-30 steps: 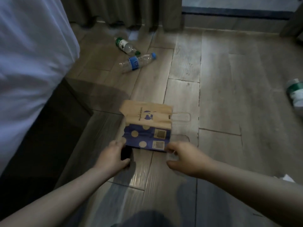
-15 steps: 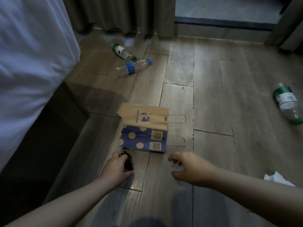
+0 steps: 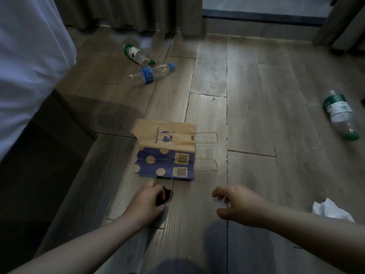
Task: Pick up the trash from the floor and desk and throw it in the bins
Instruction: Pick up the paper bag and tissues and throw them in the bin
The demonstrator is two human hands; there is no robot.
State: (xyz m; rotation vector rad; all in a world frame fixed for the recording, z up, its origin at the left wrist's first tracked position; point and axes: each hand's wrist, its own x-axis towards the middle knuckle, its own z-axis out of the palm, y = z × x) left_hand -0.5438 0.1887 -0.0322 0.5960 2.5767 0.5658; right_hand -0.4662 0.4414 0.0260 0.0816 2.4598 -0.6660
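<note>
A flat brown and blue paper bag with string handles lies on the wooden floor. Just below its near edge my left hand grips a small dark crumpled scrap. My right hand hovers to the right of it with loosely curled fingers and holds nothing. Two plastic bottles lie further back: one with a green label and one with a blue label. A third bottle with a green label lies at the right. A crumpled white tissue sits near my right forearm.
A bed with white sheets and a dark base fills the left side. Curtains hang along the far wall. Open wooden floor lies between the bag and the right bottle.
Both hands pulled back from the bag's near edge. My left hand took hold of the dark scrap and drew it toward me. My right hand let go of the bag.
</note>
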